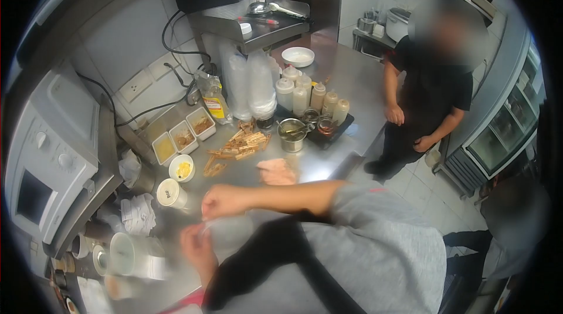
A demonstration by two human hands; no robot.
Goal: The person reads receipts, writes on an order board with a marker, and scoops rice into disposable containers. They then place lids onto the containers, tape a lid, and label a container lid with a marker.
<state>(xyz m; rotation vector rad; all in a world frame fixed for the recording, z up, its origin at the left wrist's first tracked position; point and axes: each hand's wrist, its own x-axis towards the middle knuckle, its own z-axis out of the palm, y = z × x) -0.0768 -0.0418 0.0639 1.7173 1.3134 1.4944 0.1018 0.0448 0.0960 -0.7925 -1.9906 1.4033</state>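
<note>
Head view: six squeeze bottles [311,98] stand on a dark tray [340,129], three square tubs [183,136] sit in a row, and two round cups [176,180] stand near them on the steel counter [346,73]. Both hands pinch a clear plastic container [227,233] at the counter's near edge. The right hand [221,201] grips its upper rim, the left hand [196,243] its lower left side; finger detail is blurred.
</note>
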